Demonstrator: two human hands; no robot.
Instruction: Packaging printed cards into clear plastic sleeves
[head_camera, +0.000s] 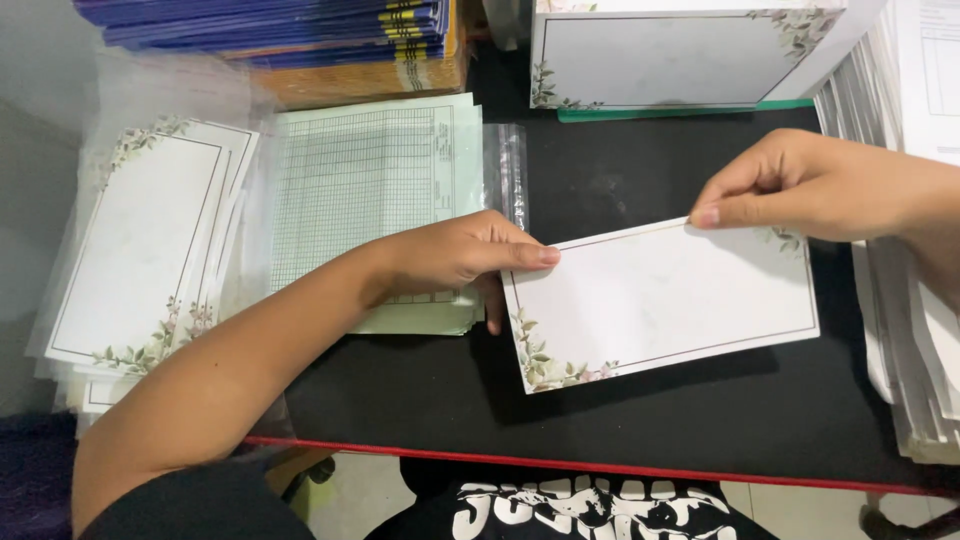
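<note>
I see a black surface (420, 400) with a red front edge, crowded with paper stock. The left hand (455, 250) pinches the left edge of a white floral-bordered card (655, 300), fingers closed on it. The right hand (800, 185) grips the card's upper right corner between thumb and fingers. The card sits just above the surface, slightly tilted. To the left I note a pale green ruled form stack (365, 190) and a stack of matching cards (145, 250); blue booklets (270, 25) lie behind.

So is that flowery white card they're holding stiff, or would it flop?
The card probably holds fairly stiff: pinched only at two edges by the left hand and right hand, it stays flat. It looks thin, so likely light and easily bent.
</note>
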